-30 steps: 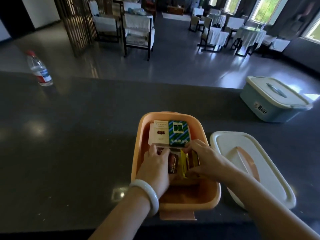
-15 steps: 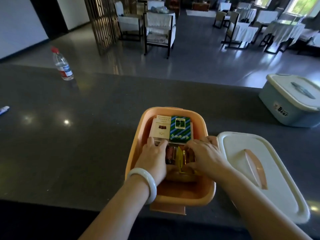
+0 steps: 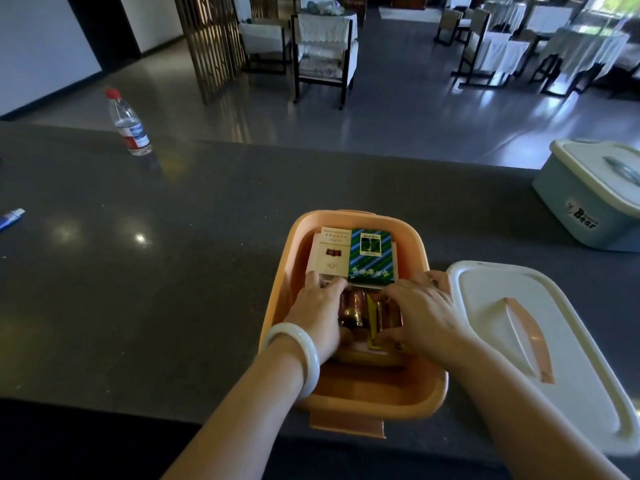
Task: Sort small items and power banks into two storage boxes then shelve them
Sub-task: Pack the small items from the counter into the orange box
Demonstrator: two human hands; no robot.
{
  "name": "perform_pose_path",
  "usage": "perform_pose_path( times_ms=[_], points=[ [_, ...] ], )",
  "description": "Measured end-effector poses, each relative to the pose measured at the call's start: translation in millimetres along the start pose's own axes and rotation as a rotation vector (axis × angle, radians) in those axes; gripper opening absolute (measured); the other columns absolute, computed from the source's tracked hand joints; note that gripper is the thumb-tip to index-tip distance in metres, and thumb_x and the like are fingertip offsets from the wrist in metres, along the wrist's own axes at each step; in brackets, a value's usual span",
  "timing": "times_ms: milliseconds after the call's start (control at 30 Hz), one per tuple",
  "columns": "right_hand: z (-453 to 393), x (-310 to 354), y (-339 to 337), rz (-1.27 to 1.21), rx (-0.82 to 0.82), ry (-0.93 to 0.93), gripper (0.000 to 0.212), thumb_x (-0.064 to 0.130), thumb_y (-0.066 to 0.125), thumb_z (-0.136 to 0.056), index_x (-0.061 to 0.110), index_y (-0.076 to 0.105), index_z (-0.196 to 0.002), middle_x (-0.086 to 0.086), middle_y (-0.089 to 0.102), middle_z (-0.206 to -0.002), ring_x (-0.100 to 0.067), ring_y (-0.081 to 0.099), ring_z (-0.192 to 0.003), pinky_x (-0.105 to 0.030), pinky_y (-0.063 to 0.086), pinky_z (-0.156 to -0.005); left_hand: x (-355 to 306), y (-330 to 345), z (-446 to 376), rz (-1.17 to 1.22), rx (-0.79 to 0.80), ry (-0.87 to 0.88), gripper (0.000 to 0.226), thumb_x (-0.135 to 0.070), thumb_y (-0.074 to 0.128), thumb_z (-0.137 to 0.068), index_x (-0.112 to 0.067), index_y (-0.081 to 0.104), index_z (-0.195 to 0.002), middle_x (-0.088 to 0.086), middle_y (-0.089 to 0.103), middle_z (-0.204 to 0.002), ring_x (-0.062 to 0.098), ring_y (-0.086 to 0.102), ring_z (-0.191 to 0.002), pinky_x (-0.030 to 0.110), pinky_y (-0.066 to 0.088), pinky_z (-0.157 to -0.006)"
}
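An orange storage box (image 3: 277,306) stands open on the dark counter in front of me. At its far end lie a white small box (image 3: 330,252) and a green-blue striped box (image 3: 372,256), side by side. Both hands are inside the box. My left hand (image 3: 318,306), with a white bangle on the wrist, is pressed on brown packets (image 3: 353,306), fingertips touching the white box. My right hand (image 3: 422,310) is curled over gold packets (image 3: 377,320). What lies under the palms is hidden.
The box's white lid (image 3: 554,341) with an orange handle lies just right of it. A lidded pale-blue box (image 3: 595,202) stands at the far right. A water bottle (image 3: 128,123) and a small tube (image 3: 12,218) are at the left. Chairs and tables stand beyond the counter.
Both hands stay on the packets in the orange box, shifting only slightly. My view has swung left, bringing the tube into sight.
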State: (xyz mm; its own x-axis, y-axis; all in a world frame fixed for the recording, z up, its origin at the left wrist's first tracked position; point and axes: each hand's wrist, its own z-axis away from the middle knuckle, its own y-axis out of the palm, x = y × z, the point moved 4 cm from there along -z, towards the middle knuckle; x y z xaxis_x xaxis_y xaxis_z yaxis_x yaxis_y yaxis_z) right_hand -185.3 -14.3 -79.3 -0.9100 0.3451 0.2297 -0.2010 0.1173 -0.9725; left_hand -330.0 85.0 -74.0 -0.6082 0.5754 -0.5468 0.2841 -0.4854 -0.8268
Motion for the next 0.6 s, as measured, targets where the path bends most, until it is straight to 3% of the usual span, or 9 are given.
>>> perform_pose_path(
  times_ms=[133,300,600],
  points=[
    [0.8,0.3,-0.5,0.009,-0.014,-0.01,0.049,0.06,0.072,-0.066,0.041,0.057,-0.109,0.018,0.059,-0.109,-0.01,0.046,-0.116,-0.04,0.018,-0.109,6.5,-3.6,2.1,0.039,-0.02,0.07,0.067,0.008,0.056,-0.083,-0.034,0.046,-0.134,-0.005,0.034,-0.136,0.018,0.039,-0.13,0.032,0.037,-0.107],
    [2.1,2.1,-2.4,0.021,-0.026,-0.015,0.051,0.06,0.072,-0.065,0.04,0.058,-0.109,0.017,0.061,-0.111,-0.012,0.046,-0.118,-0.041,0.014,-0.109,13.0,-1.7,5.0,0.058,-0.033,0.137,0.062,-0.006,0.068,-0.084,-0.036,0.045,-0.134,-0.008,0.033,-0.139,0.012,0.037,-0.131,0.019,0.025,-0.099],
    [1.8,3.8,-3.5,0.056,-0.035,-0.023,0.049,0.058,0.073,-0.065,0.04,0.058,-0.109,0.017,0.061,-0.11,-0.014,0.048,-0.117,-0.039,0.014,-0.107,11.8,-1.8,5.1,0.074,-0.065,0.166,0.067,-0.01,0.069,-0.083,-0.036,0.04,-0.138,-0.01,0.035,-0.139,0.01,0.035,-0.132,0.02,0.023,-0.1]
  ],
)
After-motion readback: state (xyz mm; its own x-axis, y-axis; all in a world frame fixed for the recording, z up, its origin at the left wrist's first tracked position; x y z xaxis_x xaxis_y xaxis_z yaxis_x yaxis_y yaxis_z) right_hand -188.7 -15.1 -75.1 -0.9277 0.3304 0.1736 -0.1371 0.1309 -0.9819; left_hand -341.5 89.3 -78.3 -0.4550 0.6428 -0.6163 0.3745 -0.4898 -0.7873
